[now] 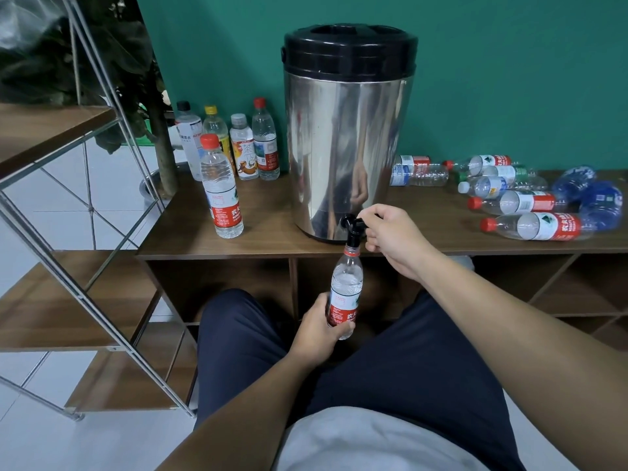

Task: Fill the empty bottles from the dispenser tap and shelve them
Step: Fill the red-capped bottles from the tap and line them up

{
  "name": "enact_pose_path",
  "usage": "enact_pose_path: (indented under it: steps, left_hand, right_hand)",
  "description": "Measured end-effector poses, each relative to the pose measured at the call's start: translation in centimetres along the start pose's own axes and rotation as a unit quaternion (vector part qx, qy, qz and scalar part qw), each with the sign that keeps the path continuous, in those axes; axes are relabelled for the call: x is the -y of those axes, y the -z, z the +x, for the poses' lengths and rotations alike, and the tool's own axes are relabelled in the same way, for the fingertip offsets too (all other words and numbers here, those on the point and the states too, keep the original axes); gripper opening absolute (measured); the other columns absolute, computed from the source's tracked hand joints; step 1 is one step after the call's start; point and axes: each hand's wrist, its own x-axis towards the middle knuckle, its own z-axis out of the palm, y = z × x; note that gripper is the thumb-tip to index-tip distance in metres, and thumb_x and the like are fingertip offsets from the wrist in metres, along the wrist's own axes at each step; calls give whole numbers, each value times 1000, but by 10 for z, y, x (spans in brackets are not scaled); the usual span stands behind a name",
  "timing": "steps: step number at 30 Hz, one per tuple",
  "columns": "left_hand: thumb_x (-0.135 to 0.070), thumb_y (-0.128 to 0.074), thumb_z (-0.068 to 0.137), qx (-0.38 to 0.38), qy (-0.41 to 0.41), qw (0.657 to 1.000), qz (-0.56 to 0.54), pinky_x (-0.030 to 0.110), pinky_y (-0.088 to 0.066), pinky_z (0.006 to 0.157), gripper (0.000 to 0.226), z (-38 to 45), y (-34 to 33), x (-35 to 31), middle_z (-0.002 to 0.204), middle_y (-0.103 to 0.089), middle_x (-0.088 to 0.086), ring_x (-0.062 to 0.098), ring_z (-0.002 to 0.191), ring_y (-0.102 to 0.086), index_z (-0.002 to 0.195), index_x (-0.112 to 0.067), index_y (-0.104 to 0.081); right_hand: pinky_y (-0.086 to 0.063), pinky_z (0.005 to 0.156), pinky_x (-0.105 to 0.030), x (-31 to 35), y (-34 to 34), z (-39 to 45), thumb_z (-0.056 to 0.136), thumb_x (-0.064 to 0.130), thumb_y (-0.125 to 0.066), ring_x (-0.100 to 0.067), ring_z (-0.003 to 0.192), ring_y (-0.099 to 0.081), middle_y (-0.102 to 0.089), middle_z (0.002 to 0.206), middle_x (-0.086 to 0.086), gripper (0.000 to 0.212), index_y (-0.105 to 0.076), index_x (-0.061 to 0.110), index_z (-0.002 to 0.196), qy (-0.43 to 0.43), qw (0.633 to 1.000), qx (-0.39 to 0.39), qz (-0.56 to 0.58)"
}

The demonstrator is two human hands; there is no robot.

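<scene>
Under tap (353, 226), uncapped bottle (345, 290), partly filled.

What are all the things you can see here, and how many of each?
Dispenser: one, shiny steel with a black lid, standing on the table.
Tap: one, black, low on the dispenser's front.
Bottle being filled: one, clear with a red label, uncapped, mouth under the tap.
Upright bottles: five, capped red, black, yellow and grey, left of the dispenser.
Lying bottles: about nine, mostly clear with red caps, some blue, right of the dispenser.
Table: one, brown wood, open compartments below.
Shelf rack: one, wood boards on a metal frame, at left.
Plant: one, dark green, behind the rack.
Left hand: holds the bottle.
Right hand: grips the tap.
</scene>
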Motion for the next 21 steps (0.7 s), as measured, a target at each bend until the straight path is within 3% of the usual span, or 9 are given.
enact_pose_path:
  steps: [11, 21]
  left_hand:
    - [-30, -93, 90, -6, -5, 1000, 4, 33, -62, 104, 59, 1, 0, 1, 126, -75, -13, 4, 116, -73, 140, -31, -60]
    - [-27, -93, 91, -9, -6, 1000, 5, 23, -59, 97, 57, -1, 1, -2, 124, -75, -14, 2, 113, -73, 138, -31, -61]
  right_hand:
    - [-35, 55, -31, -2, 0, 0, 113, 23, -59, -12, 58, -37, -44, 61, 7, 22, -73, 11, 101, 4, 999, -17, -28]
    - [-32, 54, -33, -3, 0, 1, 113, 24, -60, -14, 59, -36, -44, 59, 8, 23, -74, 8, 105, 6, 999, -30, -36]
